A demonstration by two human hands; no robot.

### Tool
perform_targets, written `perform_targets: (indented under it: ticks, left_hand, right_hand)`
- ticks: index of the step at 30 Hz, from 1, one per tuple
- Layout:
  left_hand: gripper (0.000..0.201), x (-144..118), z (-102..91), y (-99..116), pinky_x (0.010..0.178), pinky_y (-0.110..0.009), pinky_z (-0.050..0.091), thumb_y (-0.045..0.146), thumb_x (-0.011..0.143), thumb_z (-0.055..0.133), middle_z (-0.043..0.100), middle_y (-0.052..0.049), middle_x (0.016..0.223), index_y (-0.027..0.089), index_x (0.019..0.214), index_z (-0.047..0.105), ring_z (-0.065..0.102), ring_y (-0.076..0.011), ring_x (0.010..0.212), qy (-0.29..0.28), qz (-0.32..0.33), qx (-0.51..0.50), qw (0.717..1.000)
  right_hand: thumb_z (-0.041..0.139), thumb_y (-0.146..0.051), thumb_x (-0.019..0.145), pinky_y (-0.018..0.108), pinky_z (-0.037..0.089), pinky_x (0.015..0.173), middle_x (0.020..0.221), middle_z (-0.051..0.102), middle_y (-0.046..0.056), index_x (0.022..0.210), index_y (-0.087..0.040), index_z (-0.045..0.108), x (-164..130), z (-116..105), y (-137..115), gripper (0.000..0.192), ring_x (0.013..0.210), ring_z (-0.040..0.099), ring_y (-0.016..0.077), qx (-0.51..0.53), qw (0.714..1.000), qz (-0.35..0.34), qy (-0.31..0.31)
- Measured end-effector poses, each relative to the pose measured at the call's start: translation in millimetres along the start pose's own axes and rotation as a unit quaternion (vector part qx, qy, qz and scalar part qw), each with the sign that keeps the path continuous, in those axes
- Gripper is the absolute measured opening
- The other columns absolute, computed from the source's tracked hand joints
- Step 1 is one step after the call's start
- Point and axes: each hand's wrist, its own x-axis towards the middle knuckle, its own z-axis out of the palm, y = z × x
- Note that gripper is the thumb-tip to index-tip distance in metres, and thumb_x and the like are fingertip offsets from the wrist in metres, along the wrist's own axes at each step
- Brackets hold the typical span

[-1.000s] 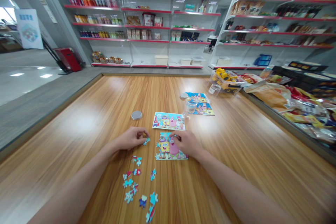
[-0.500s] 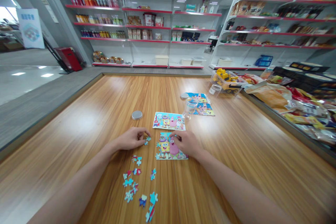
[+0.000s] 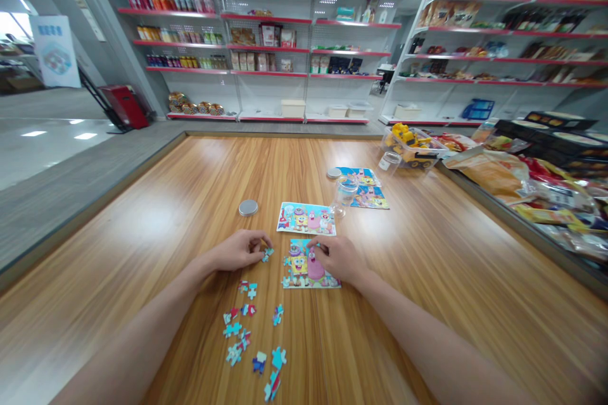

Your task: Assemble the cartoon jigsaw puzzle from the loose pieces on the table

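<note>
Between the fingertips of my left hand (image 3: pixel 242 249) is a small light-blue jigsaw piece (image 3: pixel 268 254), held close to the table. My right hand (image 3: pixel 338 258) rests on the upper right part of a partly joined jigsaw puzzle (image 3: pixel 299 280), its thumb and index finger bent down onto it. The puzzle shows a yellow and a pink cartoon figure, and its left edge is uneven. Just beyond lies a picture card (image 3: pixel 306 219) with similar figures. Several loose jigsaw pieces (image 3: pixel 232 329) are scattered nearer to me, below my left hand.
A grey lid (image 3: pixel 247 207) lies left of the card. To its right stand a clear jar (image 3: pixel 344 195), a second lid (image 3: pixel 334 173), blue picture puzzles (image 3: pixel 369 197) and another jar (image 3: pixel 389 163). A bin of yellow toys (image 3: pixel 412 147) sits farther back, near packaged snacks (image 3: pixel 546 190).
</note>
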Motion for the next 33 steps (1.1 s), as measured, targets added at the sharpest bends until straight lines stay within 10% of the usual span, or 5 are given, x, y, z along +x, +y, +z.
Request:
perform_targets:
  ticks: [33]
  left_hand:
    - [0.02, -1.4, 0.4, 4.4, 0.044, -0.019, 0.029, 0.031, 0.083, 0.056, 0.045, 0.007, 0.059, 0.016, 0.097, 0.053, 0.038, -0.0083, 0.047, -0.006, -0.029, -0.048, 0.998]
  right_hand:
    - [0.053, -0.018, 0.081, 0.022, 0.029, 0.054, 0.059, 0.061, -0.002, 0.092, -0.023, 0.074, 1.1, -0.1, 0.2, 0.024, 0.053, 0.05, 0.0113, -0.003, 1.0, -0.001, -0.001]
